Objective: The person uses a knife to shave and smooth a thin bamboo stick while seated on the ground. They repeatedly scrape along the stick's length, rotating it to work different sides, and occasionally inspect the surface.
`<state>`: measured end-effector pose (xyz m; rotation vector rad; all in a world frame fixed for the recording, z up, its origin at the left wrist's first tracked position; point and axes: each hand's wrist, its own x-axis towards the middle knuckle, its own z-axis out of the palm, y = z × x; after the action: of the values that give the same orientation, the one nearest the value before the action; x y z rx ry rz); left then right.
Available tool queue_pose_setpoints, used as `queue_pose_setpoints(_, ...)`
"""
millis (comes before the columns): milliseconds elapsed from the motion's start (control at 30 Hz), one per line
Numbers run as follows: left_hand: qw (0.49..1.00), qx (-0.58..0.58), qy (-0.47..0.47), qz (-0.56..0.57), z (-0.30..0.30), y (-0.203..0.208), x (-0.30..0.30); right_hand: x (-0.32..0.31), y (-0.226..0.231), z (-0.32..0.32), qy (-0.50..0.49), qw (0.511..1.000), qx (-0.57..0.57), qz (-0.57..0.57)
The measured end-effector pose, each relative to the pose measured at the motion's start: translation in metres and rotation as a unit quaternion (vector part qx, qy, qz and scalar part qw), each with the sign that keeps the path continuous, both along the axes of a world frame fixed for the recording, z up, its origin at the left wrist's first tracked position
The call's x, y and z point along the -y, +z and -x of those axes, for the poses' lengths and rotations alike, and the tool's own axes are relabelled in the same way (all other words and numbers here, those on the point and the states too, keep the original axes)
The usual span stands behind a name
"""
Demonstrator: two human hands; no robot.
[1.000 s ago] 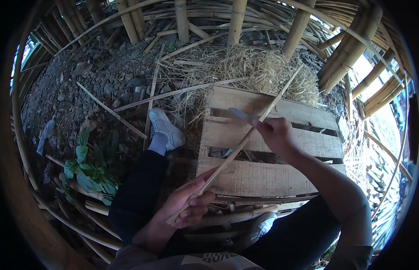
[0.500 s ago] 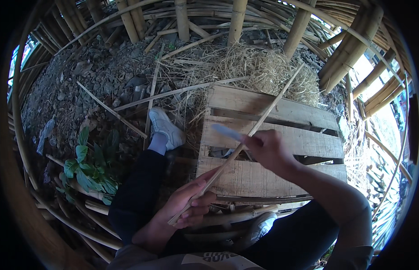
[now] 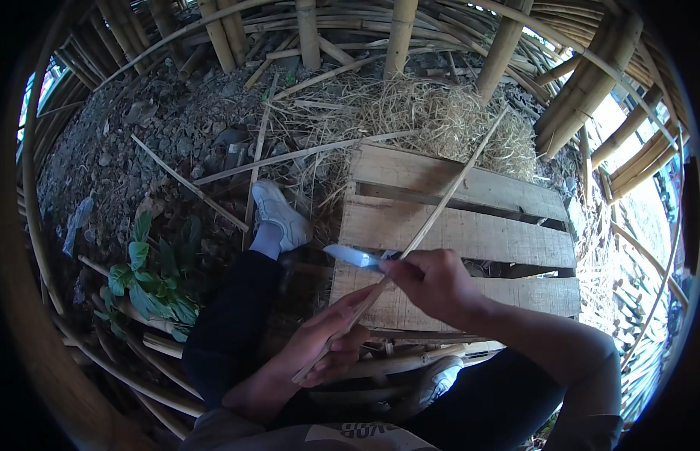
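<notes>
A long, thin bamboo strip (image 3: 457, 183) slants from my lap up across the wooden slatted crate (image 3: 470, 228). My left hand (image 3: 324, 342) is wrapped round its near end. Farther up the strip, my right hand (image 3: 434, 282) grips a knife; the handle is mostly hidden in my fist. The knife's pale blade (image 3: 350, 255) points left, and its base lies against or just over the strip. Whether the edge is cutting in, I cannot tell.
Dry straw-like shavings (image 3: 433, 113) pile behind the crate. Loose bamboo strips (image 3: 305, 152) lie on the stony soil. A leafy green plant (image 3: 147, 286) grows at the left, and bamboo poles (image 3: 399, 37) stand along the back. My shoe (image 3: 278, 214) rests left of the crate.
My right hand has slid the knife down along the strip, nearer to my left hand. My left hand keeps its hold on the strip with little movement.
</notes>
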<state>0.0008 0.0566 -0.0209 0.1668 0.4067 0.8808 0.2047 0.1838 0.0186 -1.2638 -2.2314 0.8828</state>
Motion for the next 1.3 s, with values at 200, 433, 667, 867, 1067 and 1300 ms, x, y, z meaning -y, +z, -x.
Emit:
queue_pose_setpoints(200,0.999,-0.040,0.009,-0.005,0.001,0.005,0.001,0.026,0.001,0.008,0.028,0.998,-0.047,0.009)
queue_pose_setpoints(433,0.999,-0.049,0.019,0.007,0.000,0.001,-0.002,0.018,0.005,0.005,0.017,0.997,-0.011,0.081)
queue_pose_setpoints(667,0.977,-0.195,0.004,-0.083,-0.007,0.007,0.004,-0.008,0.010,0.003,-0.080,0.966,0.007,0.246)
queue_pose_setpoints(867,0.962,-0.210,-0.082,-0.157,0.004,0.008,0.012,-0.017,0.001,-0.002,-0.109,0.958,-0.032,0.263)
queue_pose_setpoints(1067,0.973,-0.217,-0.006,-0.076,-0.002,0.005,0.007,-0.015,-0.013,-0.008,-0.068,0.978,-0.023,0.195)
queue_pose_setpoints(1300,0.976,-0.192,-0.066,-0.081,-0.005,0.002,0.005,0.021,0.010,0.003,-0.049,0.983,-0.002,0.179)
